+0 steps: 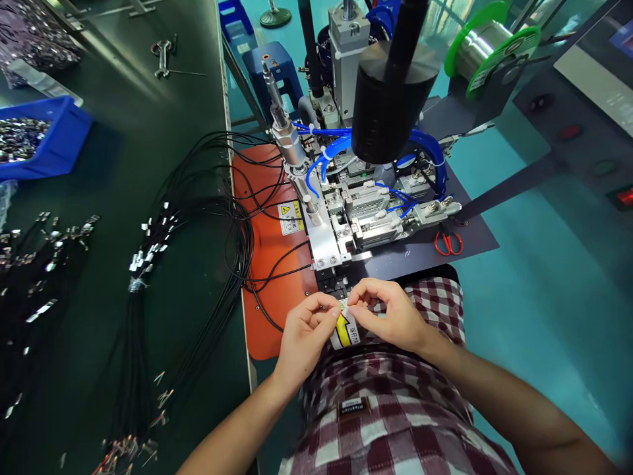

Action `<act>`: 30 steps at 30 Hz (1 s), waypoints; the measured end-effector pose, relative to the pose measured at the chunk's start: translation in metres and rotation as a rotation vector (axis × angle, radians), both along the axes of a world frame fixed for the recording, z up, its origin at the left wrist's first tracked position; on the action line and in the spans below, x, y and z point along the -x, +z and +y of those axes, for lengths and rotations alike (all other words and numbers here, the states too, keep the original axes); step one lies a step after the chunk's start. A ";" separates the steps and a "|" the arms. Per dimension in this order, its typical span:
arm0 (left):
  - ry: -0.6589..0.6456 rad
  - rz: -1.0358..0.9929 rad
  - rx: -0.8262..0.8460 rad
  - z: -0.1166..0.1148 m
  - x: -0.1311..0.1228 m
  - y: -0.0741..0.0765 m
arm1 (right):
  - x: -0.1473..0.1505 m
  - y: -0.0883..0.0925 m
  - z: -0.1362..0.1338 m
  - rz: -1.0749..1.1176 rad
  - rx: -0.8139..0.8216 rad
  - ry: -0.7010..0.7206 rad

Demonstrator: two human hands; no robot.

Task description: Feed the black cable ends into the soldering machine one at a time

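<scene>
My left hand (304, 333) and my right hand (388, 313) meet just in front of the small machine (346, 211), fingertips pinched together on a tiny metal part (343, 307) between them. The part is too small to make out clearly. A thin black cable (270, 316) runs from the left hand across the orange plate (262, 224) toward the cable bundle (198, 218) on the green table. Below the hands a yellow warning sticker (346, 330) shows on the machine's front, above my checked shirt.
Bundles of black cables with metal ends (143, 257) lie on the green table (123, 112). A blue bin (44, 135) of metal parts stands far left, wrenches (162, 56) at the back. Red scissors (448, 243) lie right of the machine. A green wire spool (489, 46) sits above.
</scene>
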State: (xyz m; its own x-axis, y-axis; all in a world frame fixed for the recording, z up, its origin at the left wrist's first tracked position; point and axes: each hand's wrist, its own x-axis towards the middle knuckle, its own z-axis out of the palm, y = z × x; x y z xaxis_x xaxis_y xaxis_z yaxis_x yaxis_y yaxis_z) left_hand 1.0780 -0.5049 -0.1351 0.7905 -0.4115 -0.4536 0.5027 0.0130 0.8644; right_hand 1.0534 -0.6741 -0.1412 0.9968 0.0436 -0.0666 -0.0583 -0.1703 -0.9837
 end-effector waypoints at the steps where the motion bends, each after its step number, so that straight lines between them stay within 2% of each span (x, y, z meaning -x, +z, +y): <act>1: -0.005 -0.005 -0.005 0.000 0.000 0.001 | -0.001 0.001 -0.001 0.012 0.000 0.010; 9: -0.071 -0.197 -0.115 -0.002 -0.001 0.001 | -0.010 0.002 -0.010 0.225 -0.094 0.144; 15: -0.153 -0.310 -0.120 0.003 -0.001 -0.001 | -0.020 -0.009 -0.017 0.503 -0.436 0.305; 19: -0.195 -0.353 -0.117 0.006 -0.002 -0.002 | -0.023 -0.021 -0.018 0.554 -0.619 0.384; 23: -0.248 -0.323 -0.087 0.006 -0.004 -0.001 | -0.028 -0.024 -0.021 0.567 -0.604 0.500; 30: -0.315 -0.236 -0.104 0.006 -0.006 0.002 | -0.041 -0.004 -0.028 0.503 -0.384 0.632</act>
State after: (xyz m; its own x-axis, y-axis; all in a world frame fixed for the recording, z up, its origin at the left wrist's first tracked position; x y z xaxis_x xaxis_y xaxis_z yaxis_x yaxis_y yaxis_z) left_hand 1.0845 -0.4986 -0.1333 0.7206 -0.6118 -0.3262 0.2553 -0.2033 0.9452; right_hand 1.0945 -0.7021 -0.1455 0.6359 0.6840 -0.3575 -0.5051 0.0186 -0.8628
